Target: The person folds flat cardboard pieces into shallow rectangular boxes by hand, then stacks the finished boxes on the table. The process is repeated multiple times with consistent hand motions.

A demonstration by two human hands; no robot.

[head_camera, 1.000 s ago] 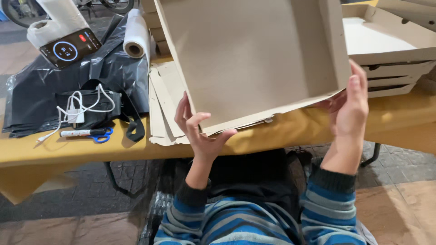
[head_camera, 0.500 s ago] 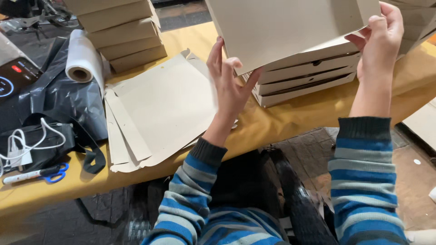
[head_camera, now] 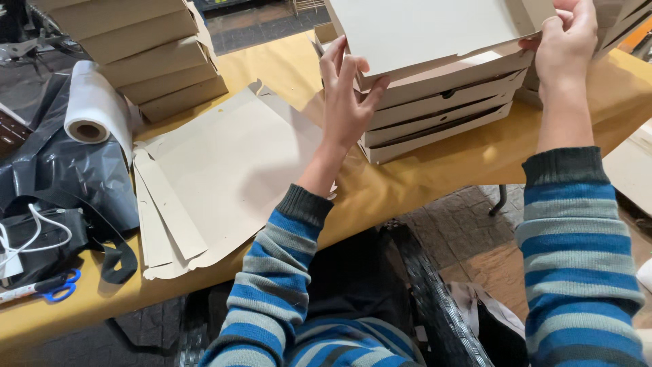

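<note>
Box in hand: I held a folded pale grey-brown cardboard box point(head_camera: 428, 30), flat and shallow, its matte lid plain and its front flap edge showing a slight gap; it sat on top of the stack of closed cardboard boxes point(head_camera: 441, 112).
Left hand: my left hand point(head_camera: 348, 102) pressed against the box's near-left corner, fingers spread and straight, thumb against the front edge.
Right hand: my right hand point(head_camera: 567, 41) gripped the box's right corner, fingers curled over the top rim.
Stack: same dull cardboard, thin layered edges, resting on the tan paper-covered table point(head_camera: 475, 153).
Left of the stack: a pile of flat unfolded cardboard blanks point(head_camera: 217, 177), smooth, with notched flaps.
Further left of the stack: a white paper roll point(head_camera: 95, 109) on crinkled glossy black plastic sheeting point(head_camera: 75, 177); blue-handled scissors point(head_camera: 58, 289) lay at the table's near edge.
Behind the blanks: a second stack of cardboard boxes point(head_camera: 142, 54).
</note>
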